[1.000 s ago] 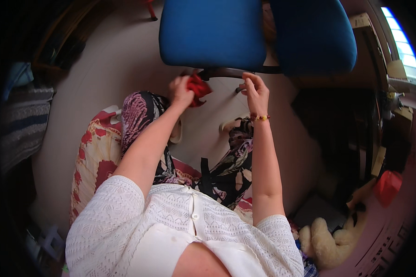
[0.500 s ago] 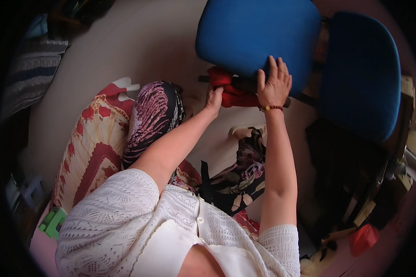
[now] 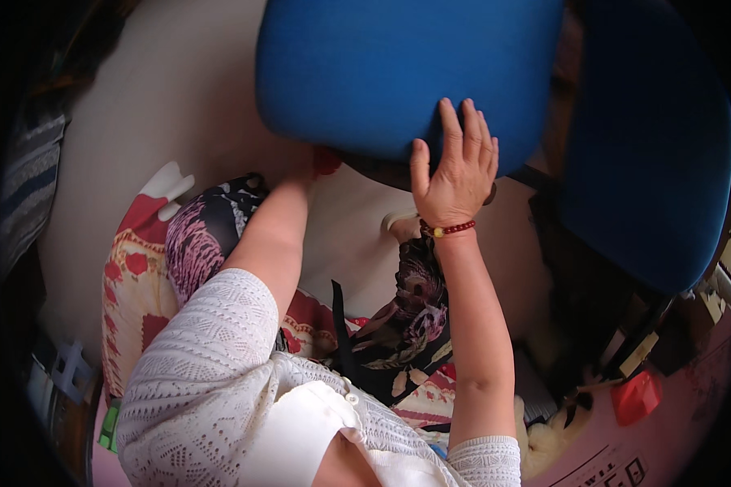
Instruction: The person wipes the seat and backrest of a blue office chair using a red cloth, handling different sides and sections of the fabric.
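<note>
A blue padded chair seat [image 3: 406,73] fills the top middle, and its blue backrest [image 3: 646,170] stands to the right. Flat against the near edge of the seat lies my right hand [image 3: 456,174], fingers spread and a red bead bracelet at the wrist. My left hand [image 3: 299,166] reaches beneath the seat's near left edge, where its fingers are hidden. Beside it a small piece of red cloth [image 3: 326,160] peeks out below the seat; whether the hand holds it does not show.
Red and cream floral cloth [image 3: 130,268] lies beside my patterned trouser leg [image 3: 203,223]. Far left hangs a striped grey cloth [image 3: 32,191]. A red object [image 3: 636,398] lies at the lower right. Lower left are a pale plastic item [image 3: 71,371] and a green piece [image 3: 108,426].
The seat appears larger and farther left in view. My left hand, earlier gripping the red cloth in sight, has gone under the seat, and most of the cloth is now hidden. My right hand stays on the seat.
</note>
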The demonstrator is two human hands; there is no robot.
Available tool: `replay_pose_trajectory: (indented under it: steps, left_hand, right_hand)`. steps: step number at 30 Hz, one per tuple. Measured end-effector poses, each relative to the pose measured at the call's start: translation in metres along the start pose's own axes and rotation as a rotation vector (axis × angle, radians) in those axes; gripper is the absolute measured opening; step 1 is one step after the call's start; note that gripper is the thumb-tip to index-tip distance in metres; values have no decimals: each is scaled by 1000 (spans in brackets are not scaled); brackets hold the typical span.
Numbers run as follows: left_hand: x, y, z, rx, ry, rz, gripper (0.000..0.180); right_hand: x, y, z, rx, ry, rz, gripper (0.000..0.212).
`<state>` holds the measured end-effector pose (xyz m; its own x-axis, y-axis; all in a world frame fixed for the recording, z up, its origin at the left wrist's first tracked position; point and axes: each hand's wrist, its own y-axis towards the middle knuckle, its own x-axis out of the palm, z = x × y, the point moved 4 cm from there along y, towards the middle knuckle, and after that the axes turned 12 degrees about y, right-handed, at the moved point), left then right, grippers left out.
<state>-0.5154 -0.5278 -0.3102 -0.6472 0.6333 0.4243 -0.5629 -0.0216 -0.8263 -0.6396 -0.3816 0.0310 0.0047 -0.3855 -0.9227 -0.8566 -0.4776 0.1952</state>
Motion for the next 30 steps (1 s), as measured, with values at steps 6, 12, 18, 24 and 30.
replay_pose_trajectory:
  steps: [6, 12, 18, 24, 30]
  left_hand:
    - [-1, 3, -6, 76, 78, 70, 40]
    - [-2, -27, 7, 332, 261, 256, 38]
    - [64, -151, 43, 223, 483, 93, 41]
    - [88, -248, 109, 179, 30, -435, 48]
    - [125, -315, 152, 313, -105, -800, 57]
  right_hand:
    - [0, -6, 1, 23, 18, 17, 55]
    - [3, -7, -11, -31, 78, 70, 52]
    - [2, -11, 14, 26, 4, 56, 52]
    - [12, -16, 6, 61, 81, 17, 50]
    - [-32, -92, -32, 145, 627, 231, 34]
